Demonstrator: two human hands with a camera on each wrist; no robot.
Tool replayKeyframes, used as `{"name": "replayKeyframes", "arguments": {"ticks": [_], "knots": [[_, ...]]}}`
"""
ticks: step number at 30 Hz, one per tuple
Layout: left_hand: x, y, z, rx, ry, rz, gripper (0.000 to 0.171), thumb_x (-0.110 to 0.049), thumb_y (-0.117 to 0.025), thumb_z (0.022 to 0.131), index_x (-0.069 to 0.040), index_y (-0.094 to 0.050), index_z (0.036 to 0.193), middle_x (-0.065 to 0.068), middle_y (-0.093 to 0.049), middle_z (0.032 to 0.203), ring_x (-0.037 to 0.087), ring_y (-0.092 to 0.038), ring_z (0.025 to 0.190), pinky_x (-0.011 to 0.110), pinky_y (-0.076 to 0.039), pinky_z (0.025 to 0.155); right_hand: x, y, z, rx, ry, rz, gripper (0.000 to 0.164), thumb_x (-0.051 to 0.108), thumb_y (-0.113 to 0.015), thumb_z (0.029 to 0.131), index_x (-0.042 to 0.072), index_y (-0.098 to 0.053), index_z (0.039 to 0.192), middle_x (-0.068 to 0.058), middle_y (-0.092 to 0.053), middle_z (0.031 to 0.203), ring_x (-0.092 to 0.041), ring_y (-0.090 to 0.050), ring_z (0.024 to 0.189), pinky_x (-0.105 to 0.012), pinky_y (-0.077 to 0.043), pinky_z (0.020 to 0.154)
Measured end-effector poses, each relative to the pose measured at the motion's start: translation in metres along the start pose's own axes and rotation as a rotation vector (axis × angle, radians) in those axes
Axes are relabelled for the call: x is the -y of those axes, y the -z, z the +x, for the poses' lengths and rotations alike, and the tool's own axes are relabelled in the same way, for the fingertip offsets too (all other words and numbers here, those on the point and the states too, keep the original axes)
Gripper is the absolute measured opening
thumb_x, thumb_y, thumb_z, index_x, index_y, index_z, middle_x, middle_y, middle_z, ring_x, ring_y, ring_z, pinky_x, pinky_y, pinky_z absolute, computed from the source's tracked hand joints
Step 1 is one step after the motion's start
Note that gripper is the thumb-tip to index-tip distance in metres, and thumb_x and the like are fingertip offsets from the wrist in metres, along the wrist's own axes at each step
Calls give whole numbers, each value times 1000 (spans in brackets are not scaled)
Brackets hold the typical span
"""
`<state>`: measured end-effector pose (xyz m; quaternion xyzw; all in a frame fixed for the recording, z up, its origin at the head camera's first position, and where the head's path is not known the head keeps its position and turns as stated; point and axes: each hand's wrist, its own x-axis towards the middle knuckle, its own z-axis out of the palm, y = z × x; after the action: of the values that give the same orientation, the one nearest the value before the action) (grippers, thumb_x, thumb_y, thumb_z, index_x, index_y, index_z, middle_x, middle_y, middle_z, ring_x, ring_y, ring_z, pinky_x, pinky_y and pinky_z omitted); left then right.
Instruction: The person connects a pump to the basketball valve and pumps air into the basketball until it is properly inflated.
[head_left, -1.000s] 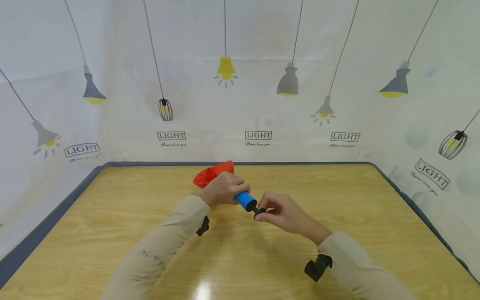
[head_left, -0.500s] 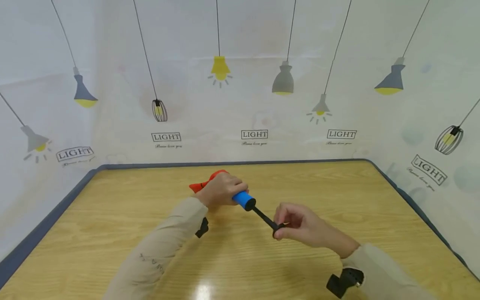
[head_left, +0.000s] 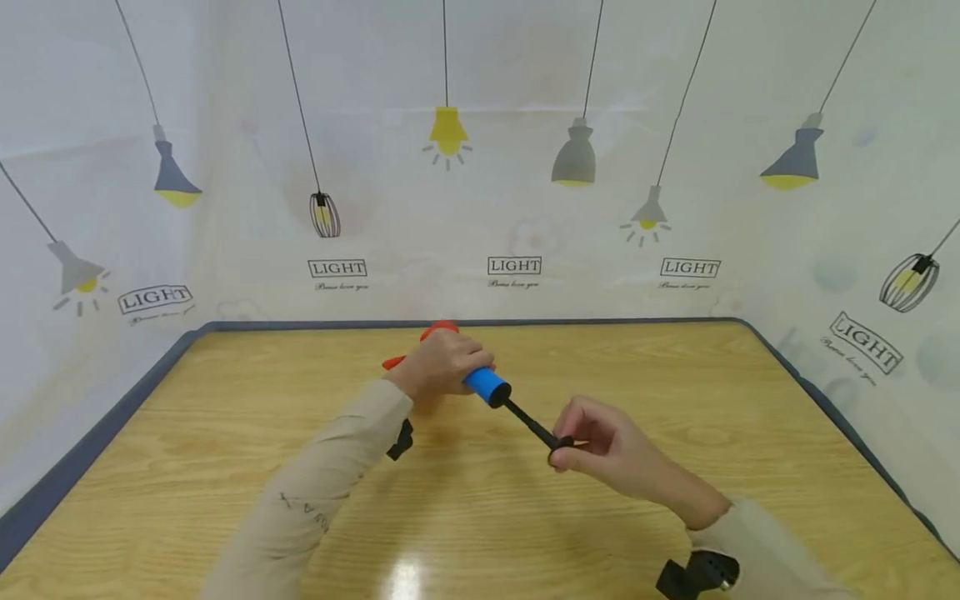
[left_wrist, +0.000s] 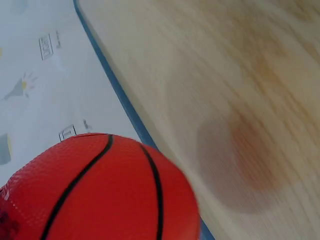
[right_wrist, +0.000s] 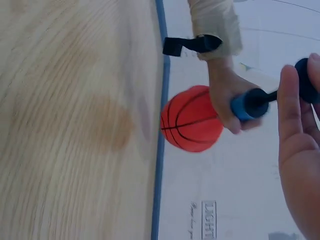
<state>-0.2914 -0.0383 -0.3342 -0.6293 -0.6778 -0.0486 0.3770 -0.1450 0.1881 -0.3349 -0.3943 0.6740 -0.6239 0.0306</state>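
My left hand (head_left: 442, 360) grips the blue barrel of a hand pump (head_left: 486, 386), held above the wooden table. The pump's black rod sticks far out of the barrel toward the lower right. At the rod's end, my right hand (head_left: 618, 450) pinches the black handle (head_left: 561, 450) between thumb and fingers. Beyond the left hand is a red toy basketball (right_wrist: 190, 120) with black lines, rounded in the right wrist view. In the head view the left hand covers most of the ball (head_left: 442, 326). The join between pump and ball is hidden.
The wood-grain table (head_left: 300, 367) has a dark blue edge (head_left: 585, 321) along its back and sides. White backdrop sheets (head_left: 420, 208) printed with lamps rise behind and beside it. Black wrist cameras (head_left: 697, 573) are strapped over both beige sleeves.
My right hand has drawn the handle away to the lower right, so the rod went from nearly all in to far out. The left hand keeps its grip; less red shows past it.
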Motion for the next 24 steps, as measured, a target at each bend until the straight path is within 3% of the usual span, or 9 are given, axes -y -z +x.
{"name": "replayKeyframes", "arguments": {"ticks": [3, 6, 12, 18, 21, 24], "knots": [[3, 2, 0, -11, 10, 12, 25, -19, -76, 66, -12, -54, 74, -1, -59, 64, 10, -56, 55, 23, -47, 53, 1, 4, -3, 60, 66, 18, 8, -3, -55, 83, 0, -47, 84, -12, -50, 82, -9, -56, 68, -22, -46, 51], [2, 1, 2, 8, -4, 6, 24, -19, -74, 69, -12, -52, 75, -3, -58, 63, 10, -55, 54, 22, -46, 54, -11, 5, 10, 87, 122, -36, 8, -4, -54, 83, 0, -47, 84, -13, -50, 80, -11, -55, 66, -24, -45, 50], [-2, -2, 4, 48, -33, 58, 24, -19, -73, 69, -13, -51, 75, -3, -52, 58, 10, -51, 51, 21, -45, 53, -39, 1, 34, 9, 88, -130, 11, -6, -56, 80, -1, -46, 82, -14, -51, 80, -15, -57, 68, -29, -49, 57], [-1, -7, -2, 52, -9, -22, 24, -23, -73, 70, -12, -53, 78, -2, -57, 62, 10, -54, 52, 22, -46, 54, -19, -1, 15, -43, 16, -120, 8, -2, -56, 83, 0, -48, 85, -12, -52, 82, -14, -59, 71, -30, -50, 60], [2, -6, -8, 53, 38, -18, 23, -21, -73, 69, -11, -54, 77, -2, -58, 62, 10, -55, 53, 23, -46, 52, -5, 2, -1, -15, 0, -44, 8, -1, -56, 83, 0, -48, 86, -11, -52, 82, -13, -59, 71, -28, -50, 59], [4, -3, -11, 42, 46, -1, 23, -20, -74, 67, -11, -54, 75, -2, -58, 63, 10, -56, 54, 23, -46, 52, -1, 2, -8, 39, 43, -6, 8, -3, -55, 83, 0, -48, 85, -13, -51, 81, -10, -56, 68, -24, -48, 52]]}}
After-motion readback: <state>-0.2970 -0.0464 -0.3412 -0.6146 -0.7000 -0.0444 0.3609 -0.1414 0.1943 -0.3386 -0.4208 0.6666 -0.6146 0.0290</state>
